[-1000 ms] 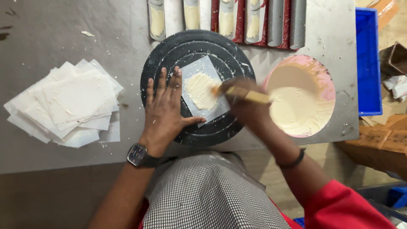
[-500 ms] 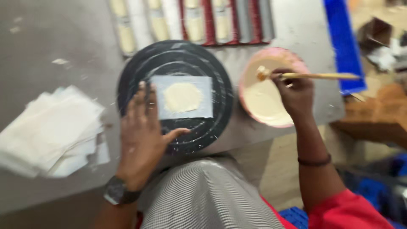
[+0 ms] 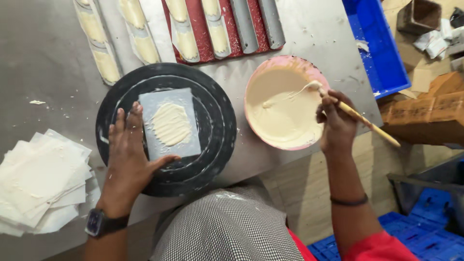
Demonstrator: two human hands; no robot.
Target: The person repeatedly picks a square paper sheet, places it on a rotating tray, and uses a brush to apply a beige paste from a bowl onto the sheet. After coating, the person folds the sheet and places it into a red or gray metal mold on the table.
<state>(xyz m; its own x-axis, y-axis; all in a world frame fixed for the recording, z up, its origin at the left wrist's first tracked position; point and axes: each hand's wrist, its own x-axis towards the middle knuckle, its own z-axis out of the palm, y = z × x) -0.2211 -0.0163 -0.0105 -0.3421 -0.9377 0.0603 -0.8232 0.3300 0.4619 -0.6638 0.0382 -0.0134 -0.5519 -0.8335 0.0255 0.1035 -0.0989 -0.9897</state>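
A black round turntable [image 3: 212, 101] sits on the steel table. On it lies a square paper sheet [image 3: 186, 142] with a patch of cream batter [image 3: 170, 123] spread in its middle. My left hand [image 3: 129, 162] lies flat on the turntable, fingers apart, touching the sheet's left and lower edges. My right hand [image 3: 336, 126] grips a wooden-handled brush [image 3: 360, 118] whose tip dips into a pink bowl [image 3: 275, 63] of cream batter.
A stack of white paper squares [image 3: 41, 181] lies at the left. Curved grey moulds [image 3: 244, 29], some holding batter-coated sheets, lie on a red tray [image 3: 194, 21] at the back. A blue crate [image 3: 379, 46] stands at the right, cardboard boxes [image 3: 425, 111] beyond the table edge.
My right hand has carried the brush from the sheet on the turntable over to the pink bowl. My left hand has stayed flat on the turntable beside the sheet.
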